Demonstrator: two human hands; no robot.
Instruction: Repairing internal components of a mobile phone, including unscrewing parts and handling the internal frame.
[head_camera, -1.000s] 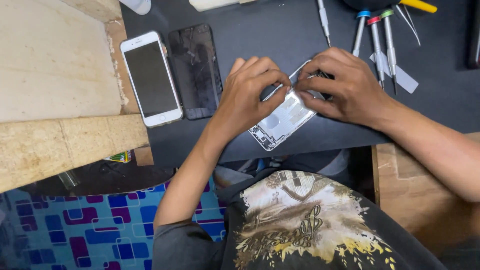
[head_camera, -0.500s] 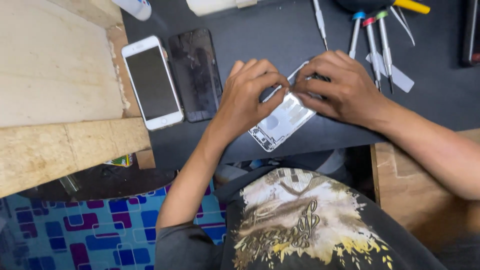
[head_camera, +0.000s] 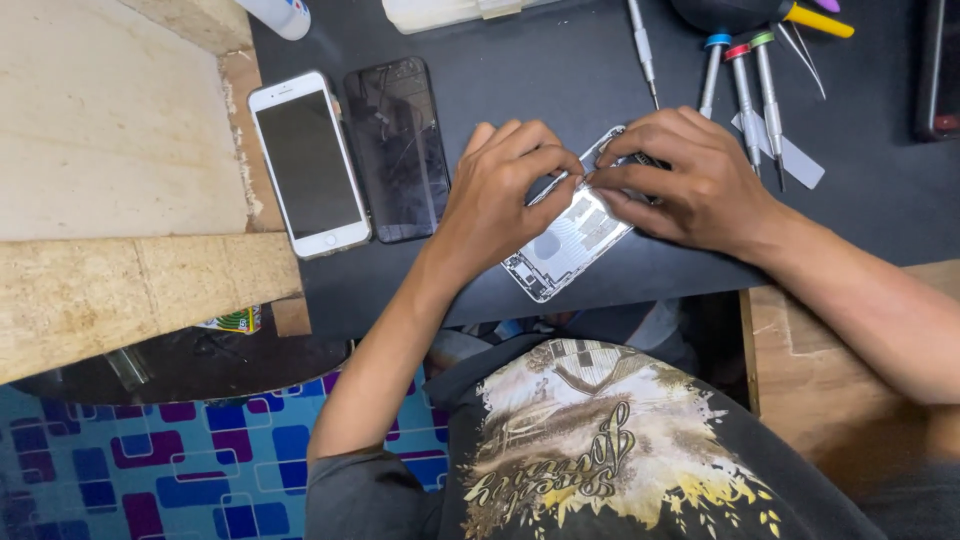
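An opened silver phone body (head_camera: 572, 238) lies tilted on the black work mat (head_camera: 520, 110), its inner parts facing up. My left hand (head_camera: 505, 195) rests on its left side with fingers curled, fingertips pinching at the upper edge. My right hand (head_camera: 690, 180) covers the phone's top end, and its fingers meet those of the left hand over the frame. Any small part or tool between the fingertips is hidden.
A white phone (head_camera: 308, 165) and a cracked black screen (head_camera: 398, 148) lie side by side at the mat's left. Several screwdrivers (head_camera: 742, 85) and a metal pry tool (head_camera: 790, 155) lie at the back right. A wooden board (head_camera: 110, 190) borders the left, another wooden surface (head_camera: 830, 380) the right.
Both hands stay on the opened phone with only slight finger shifts. The view has drifted a little.
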